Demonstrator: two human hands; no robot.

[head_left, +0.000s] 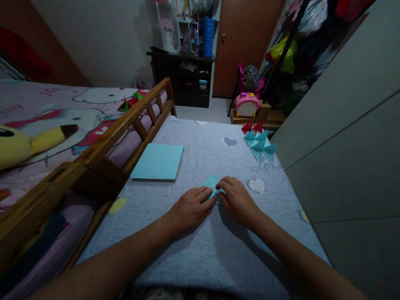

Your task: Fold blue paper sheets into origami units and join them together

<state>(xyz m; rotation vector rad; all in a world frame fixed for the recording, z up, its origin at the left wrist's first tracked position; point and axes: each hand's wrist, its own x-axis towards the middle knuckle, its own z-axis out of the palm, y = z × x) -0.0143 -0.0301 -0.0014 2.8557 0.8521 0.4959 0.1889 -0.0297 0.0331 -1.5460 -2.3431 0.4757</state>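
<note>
Fingers (204,189) of the left hand (187,208) lie close together, their tips on a small folded blue paper (211,181) at the centre of the bed cover (187,258), with the thumb apparently a little apart. The fingers of the right hand (237,200) bend over the paper's three-o'clock side; whether index finger and thumb pinch an edge or merely press it cannot be told. Directions are taken from this paper, twelve o'clock pointing to the door (246,50).

Likely faults: the soft cover may give under pressure, blurring a crease; a slip of the left fingertips could let the sheet turn, setting the layers askew; a sweep of the right forearm could disturb the turquoise folded pieces (258,143), between one and two o'clock. The blue paper stack (158,161), at ten o'clock, seems safer unless the cover is tugged.

Writing: script on the cover at two o'clock reads "Love". Red lettering (48,91) on the pink bedding (62,100), far off at ten o'clock, is too fragmentary to read. No brand is legible.
</note>
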